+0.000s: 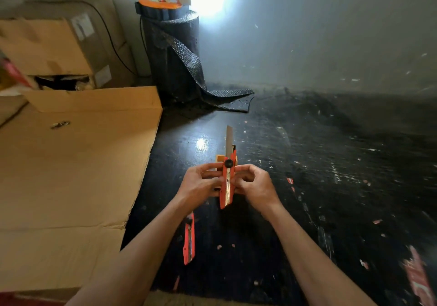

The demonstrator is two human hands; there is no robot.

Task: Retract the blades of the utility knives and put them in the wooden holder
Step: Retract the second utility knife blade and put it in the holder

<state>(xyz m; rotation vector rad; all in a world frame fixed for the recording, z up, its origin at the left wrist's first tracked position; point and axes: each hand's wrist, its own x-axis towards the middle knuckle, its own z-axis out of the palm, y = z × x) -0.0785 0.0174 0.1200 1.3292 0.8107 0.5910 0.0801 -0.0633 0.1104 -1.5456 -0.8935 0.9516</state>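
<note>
An orange utility knife (227,187) with a black wheel stands nearly upright between my hands, its grey blade sticking out at the top. My left hand (201,182) grips its left side and my right hand (254,185) pinches its right side. Behind the knife, partly hidden by it and my fingers, is the small wooden holder (220,158) on the dark table. A second orange utility knife (189,242) lies flat on the table under my left forearm.
A large flat sheet of cardboard (71,175) covers the table's left side, with boxes (59,45) behind it. A roll of black bubble wrap (175,55) stands at the back. The scratched black table (331,164) stretches to the right.
</note>
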